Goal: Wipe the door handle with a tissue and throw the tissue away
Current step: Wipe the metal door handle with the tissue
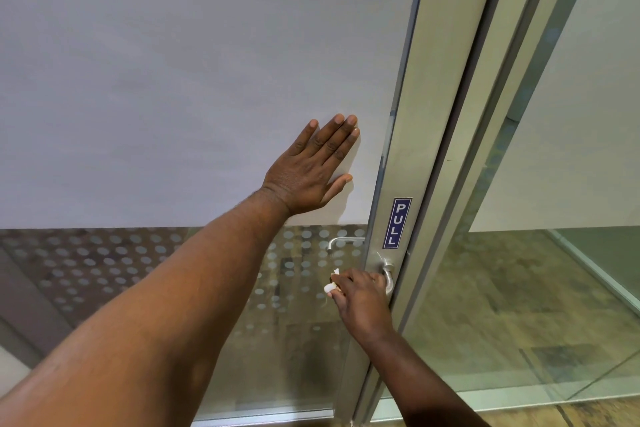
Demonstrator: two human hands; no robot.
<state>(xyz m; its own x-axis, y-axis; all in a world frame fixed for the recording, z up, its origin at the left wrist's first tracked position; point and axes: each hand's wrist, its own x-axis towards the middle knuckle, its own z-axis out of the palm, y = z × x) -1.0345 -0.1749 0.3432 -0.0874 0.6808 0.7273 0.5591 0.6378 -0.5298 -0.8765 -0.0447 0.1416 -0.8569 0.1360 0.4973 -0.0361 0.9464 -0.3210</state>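
Wiping is under way: the right hand pinches a crumpled white tissue around the brushed-metal lever door handle, the left hand spread flat on frosted glass; next, binning the tissue.

tissue: mostly hidden by right hand | door handle: lever covered

left hand flat, fingers spread, arm outstretched, right hand lower, fingers curled closed
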